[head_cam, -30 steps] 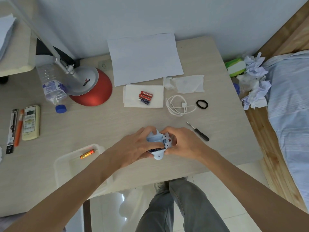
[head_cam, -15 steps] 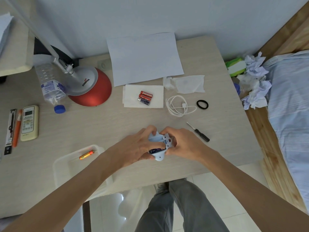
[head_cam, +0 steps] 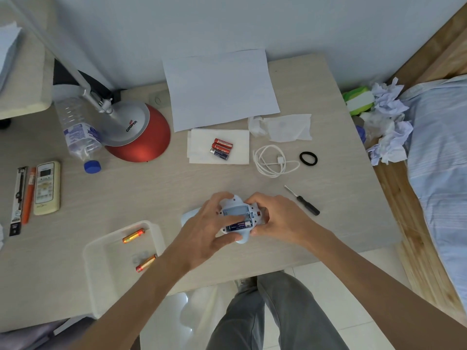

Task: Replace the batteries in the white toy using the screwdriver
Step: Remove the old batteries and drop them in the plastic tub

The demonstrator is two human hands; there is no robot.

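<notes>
2 hands [head_cam: 207, 231] [head_cam: 275, 221] grip white toy [head_cam: 236, 210] | 1 blue battery [head_cam: 238, 226] seated | lamp [head_cam: 134, 130] reads COOPER

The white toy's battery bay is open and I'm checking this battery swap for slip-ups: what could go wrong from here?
1. The white toy is held in the air by the left hand and right hand, with one blue battery seated; tipping it could drop it out.
2. The fresh batteries on the napkin are mixed, two red and one blue.
3. The screwdriver lies loose near the table edge and could roll off.
</notes>
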